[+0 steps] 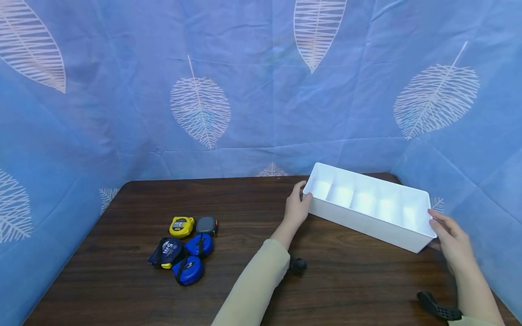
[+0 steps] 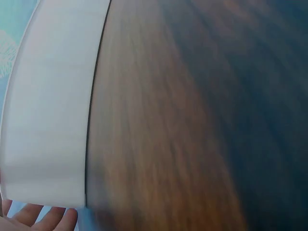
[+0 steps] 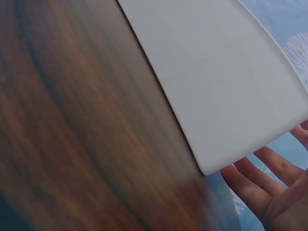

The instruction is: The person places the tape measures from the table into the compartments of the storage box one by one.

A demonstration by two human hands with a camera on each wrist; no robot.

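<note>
A long white plastic box (image 1: 359, 222), divided into several compartments, sits at the back right of the table, angled with its right end nearer. At its left end my left hand (image 1: 296, 207) holds the corner, the thumb at the near rim and the fingers against the end wall. My right hand (image 1: 454, 242) holds the opposite end, its thumb and index finger by the rim. In the right wrist view the other fingers (image 3: 248, 190) lie along the end wall. No contents show in the compartments.
Several tape measures lie grouped on the left of the dark wooden table (image 1: 134, 213): yellow (image 1: 181, 227), grey (image 1: 206, 225), navy (image 1: 171, 250) and blue (image 1: 190, 270). A blue leaf-patterned cloth (image 1: 253, 90) hangs behind the table and at both sides. Each wrist wears a black strap (image 1: 438, 309).
</note>
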